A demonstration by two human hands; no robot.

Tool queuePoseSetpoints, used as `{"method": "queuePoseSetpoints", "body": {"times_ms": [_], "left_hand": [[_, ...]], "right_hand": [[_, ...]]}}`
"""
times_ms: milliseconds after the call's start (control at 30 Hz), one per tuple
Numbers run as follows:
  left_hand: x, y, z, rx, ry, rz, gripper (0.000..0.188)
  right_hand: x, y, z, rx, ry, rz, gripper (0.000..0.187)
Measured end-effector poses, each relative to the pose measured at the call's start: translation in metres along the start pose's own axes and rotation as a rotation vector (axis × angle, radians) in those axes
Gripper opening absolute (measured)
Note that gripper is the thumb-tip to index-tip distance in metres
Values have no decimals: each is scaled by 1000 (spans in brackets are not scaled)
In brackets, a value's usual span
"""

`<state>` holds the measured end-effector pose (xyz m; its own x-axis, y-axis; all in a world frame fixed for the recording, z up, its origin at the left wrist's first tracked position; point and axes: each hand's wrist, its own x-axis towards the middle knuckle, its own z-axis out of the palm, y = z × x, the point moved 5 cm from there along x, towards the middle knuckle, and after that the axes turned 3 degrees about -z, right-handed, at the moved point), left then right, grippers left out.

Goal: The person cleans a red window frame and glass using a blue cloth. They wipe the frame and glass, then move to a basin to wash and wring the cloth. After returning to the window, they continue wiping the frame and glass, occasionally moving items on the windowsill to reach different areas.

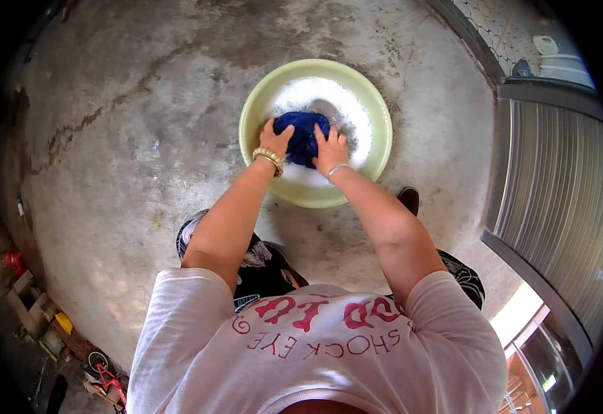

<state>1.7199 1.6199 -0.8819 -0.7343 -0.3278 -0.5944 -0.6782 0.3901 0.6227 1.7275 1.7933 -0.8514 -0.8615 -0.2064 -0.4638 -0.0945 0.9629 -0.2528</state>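
Note:
A bundle of wet dark blue cloth (303, 135) lies in white suds inside a round pale yellow-green basin (383, 131). My left hand (276, 140), with a gold-coloured beaded bracelet at the wrist, holds the cloth's left side. On the opposite side my right hand (330, 150), wearing a silvery bangle, grips the cloth with its fingers somewhat apart. Some fingertips of both hands are hidden by the cloth and foam. Suds (319, 90) cover most of the basin's inside, with a greyer patch of water beyond the cloth.
The basin stands on a stained concrete floor (177, 131), with my shoe (408, 200) close to its near right. A ribbed metal panel (550, 200) rises at the right. Clutter with a small red bicycle (110, 383) lies at the lower left. A white jug (545, 45) is at the far right.

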Motion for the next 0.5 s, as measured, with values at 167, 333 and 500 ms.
{"method": "queuePoseSetpoints", "body": {"times_ms": [167,333,500], "left_hand": [[-4,-22,24,-257,-220,-364,80],[-9,-20,38,-886,-538,-625,55],[-45,47,19,-1205,-873,-399,49]], "right_hand": [[9,7,12,66,-196,-161,55],[-24,-56,-57,651,-12,-90,45],[-61,-69,-106,766,357,-265,45]]}}
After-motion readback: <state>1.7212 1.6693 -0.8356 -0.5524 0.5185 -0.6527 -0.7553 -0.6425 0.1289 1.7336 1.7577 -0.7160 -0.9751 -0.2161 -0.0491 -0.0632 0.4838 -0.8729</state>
